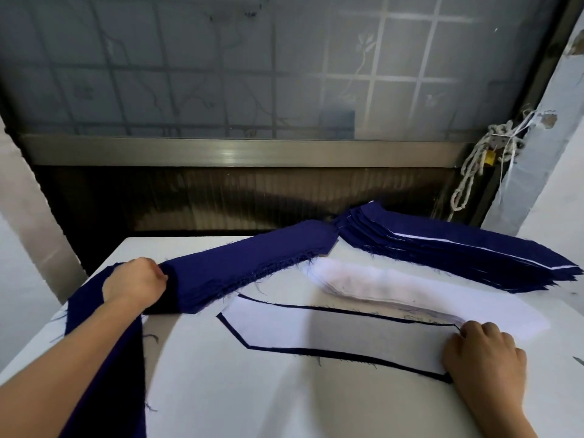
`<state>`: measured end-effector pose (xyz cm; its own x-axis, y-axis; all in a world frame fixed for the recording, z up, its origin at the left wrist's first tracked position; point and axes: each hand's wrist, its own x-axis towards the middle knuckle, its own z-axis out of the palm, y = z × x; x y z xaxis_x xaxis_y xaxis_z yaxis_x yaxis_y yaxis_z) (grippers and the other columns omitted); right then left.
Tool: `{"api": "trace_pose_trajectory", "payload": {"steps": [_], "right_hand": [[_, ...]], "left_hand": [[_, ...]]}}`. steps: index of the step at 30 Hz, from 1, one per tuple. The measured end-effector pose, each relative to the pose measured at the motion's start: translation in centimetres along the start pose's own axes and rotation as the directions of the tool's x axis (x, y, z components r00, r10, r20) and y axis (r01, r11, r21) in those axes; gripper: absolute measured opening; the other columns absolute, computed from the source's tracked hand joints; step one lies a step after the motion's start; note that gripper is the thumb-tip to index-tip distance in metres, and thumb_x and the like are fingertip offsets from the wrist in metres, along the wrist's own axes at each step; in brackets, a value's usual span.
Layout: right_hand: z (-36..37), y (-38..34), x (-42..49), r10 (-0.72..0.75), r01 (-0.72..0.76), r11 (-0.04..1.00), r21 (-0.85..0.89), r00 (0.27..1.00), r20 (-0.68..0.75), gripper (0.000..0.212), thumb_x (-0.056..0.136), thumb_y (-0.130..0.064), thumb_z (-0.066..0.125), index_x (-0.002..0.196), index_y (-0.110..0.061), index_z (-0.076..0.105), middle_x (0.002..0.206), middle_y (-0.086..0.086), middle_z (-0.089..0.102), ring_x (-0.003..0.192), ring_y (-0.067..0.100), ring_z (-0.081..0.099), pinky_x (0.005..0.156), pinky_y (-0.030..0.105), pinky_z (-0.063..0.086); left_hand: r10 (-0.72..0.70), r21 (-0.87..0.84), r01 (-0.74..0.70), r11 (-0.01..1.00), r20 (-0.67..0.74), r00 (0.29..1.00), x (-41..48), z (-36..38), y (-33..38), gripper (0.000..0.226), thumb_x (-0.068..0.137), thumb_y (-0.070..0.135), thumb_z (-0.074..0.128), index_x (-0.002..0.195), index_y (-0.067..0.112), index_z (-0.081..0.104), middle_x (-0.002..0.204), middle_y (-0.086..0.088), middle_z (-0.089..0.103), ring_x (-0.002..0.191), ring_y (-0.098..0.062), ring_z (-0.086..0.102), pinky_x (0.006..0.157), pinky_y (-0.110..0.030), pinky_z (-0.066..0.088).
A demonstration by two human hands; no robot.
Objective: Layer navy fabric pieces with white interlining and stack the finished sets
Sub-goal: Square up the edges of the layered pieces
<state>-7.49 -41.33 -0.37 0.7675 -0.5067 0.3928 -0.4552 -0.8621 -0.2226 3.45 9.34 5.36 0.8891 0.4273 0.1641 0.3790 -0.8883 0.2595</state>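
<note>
Navy piece [104,358] gripped, left hand [136,284]; right hand [486,358] curled over interlining [347,336] end

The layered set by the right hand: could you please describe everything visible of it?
The layered set is a long white interlining piece lying flat on a navy piece, whose edge shows as a thin dark border. Its left end is cut to a blunt point. It lies on the white table, beside the interlining pile. The right hand holds its right end with curled fingers.
</note>
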Motion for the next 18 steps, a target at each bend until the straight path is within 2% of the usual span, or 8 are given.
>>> {"api": "trace_pose_trajectory", "payload": {"steps": [2,5,7,9,12,14,16,18], "right_hand": [[-0.1,0.0,-0.1,-0.004,0.004,1.0,0.0,1.0,-0.006,0.01,0.078,-0.009,0.062,0.074,-0.001,0.061,0.078,0.019,0.056,0.08,0.038,0.051,0.07,0.042,0.038],[-0.2,0.0,-0.1,-0.014,0.014,1.0,-0.004,1.0,-0.008,0.011,0.078,-0.009,0.061,0.073,0.0,0.061,0.077,0.019,0.056,0.078,0.038,0.051,0.069,0.042,0.038],[-0.2,0.0,-0.2,-0.021,0.021,1.0,0.002,1.0,-0.005,0.01,0.077,-0.008,0.062,0.072,0.0,0.061,0.076,0.02,0.056,0.077,0.039,0.051,0.068,0.042,0.039],[-0.2,-0.1,-0.2,-0.028,0.028,1.0,-0.004,1.0,0.0,0.01,0.077,-0.008,0.063,0.072,0.001,0.061,0.076,0.02,0.056,0.077,0.039,0.051,0.067,0.042,0.039],[-0.3,-0.2,-0.2,-0.03,0.03,1.0,-0.007,1.0,0.001,0.011,0.077,-0.008,0.063,0.072,0.001,0.061,0.076,0.021,0.056,0.077,0.039,0.051,0.067,0.042,0.039],[-0.4,-0.1,-0.2,-0.026,0.026,1.0,-0.009,1.0,0.004,0.011,0.078,-0.008,0.063,0.072,0.001,0.061,0.076,0.02,0.056,0.078,0.039,0.051,0.067,0.042,0.038],[-0.4,-0.1,-0.2,-0.023,0.023,1.0,-0.011,1.0,0.007,0.01,0.078,-0.009,0.063,0.073,0.0,0.061,0.077,0.019,0.056,0.079,0.039,0.051,0.068,0.042,0.038],[-0.4,-0.2,-0.3,-0.023,0.023,1.0,-0.002,1.0,0.004,0.01,0.078,-0.009,0.063,0.074,0.0,0.061,0.078,0.019,0.056,0.08,0.039,0.051,0.069,0.043,0.038]], "left_hand": [[0.012,0.033,-0.012,0.999,0.0,1.0,-0.1,0.1,0.6,0.018,0.096,0.025,0.057,0.099,0.016,0.073,0.098,-0.006,0.07,0.09,-0.028,0.061,0.068,-0.033,0.048],[0.09,0.226,-0.091,0.97,0.013,0.996,-0.6,-0.3,1.5,0.022,0.095,0.026,0.055,0.105,0.014,0.069,0.103,-0.007,0.066,0.102,-0.028,0.057,0.078,-0.035,0.048],[0.184,0.383,-0.18,0.906,0.024,0.983,-0.9,-0.3,1.7,0.023,0.094,0.028,0.053,0.107,0.017,0.068,0.113,-0.005,0.06,0.111,-0.027,0.049,0.088,-0.035,0.042],[0.289,0.426,-0.275,0.862,0.034,0.957,-1.1,0.1,1.4,0.024,0.094,0.029,0.052,0.111,0.02,0.067,0.127,-0.002,0.05,0.121,-0.026,0.041,0.098,-0.035,0.036],[0.339,0.25,-0.343,0.905,0.062,0.939,-1.2,0.4,0.8,0.022,0.096,0.028,0.054,0.109,0.023,0.07,0.135,-0.001,0.047,0.127,-0.023,0.04,0.103,-0.036,0.036],[0.34,0.11,-0.341,0.933,0.032,0.94,-1.5,0.2,0.6,0.015,0.094,0.023,0.058,0.1,0.023,0.073,0.126,-0.001,0.057,0.115,-0.022,0.051,0.097,-0.038,0.042],[0.336,-0.013,-0.338,0.941,-0.066,0.939,-1.9,0.1,0.5,0.01,0.09,0.017,0.064,0.095,0.021,0.072,0.113,-0.002,0.064,0.102,-0.022,0.057,0.09,-0.04,0.047],[0.285,-0.159,-0.307,0.938,-0.142,0.948,-2.4,0.4,0.6,0.025,0.087,0.012,0.07,0.111,0.017,0.065,0.111,-0.004,0.065,0.093,-0.023,0.061,0.081,-0.041,0.051]]}}
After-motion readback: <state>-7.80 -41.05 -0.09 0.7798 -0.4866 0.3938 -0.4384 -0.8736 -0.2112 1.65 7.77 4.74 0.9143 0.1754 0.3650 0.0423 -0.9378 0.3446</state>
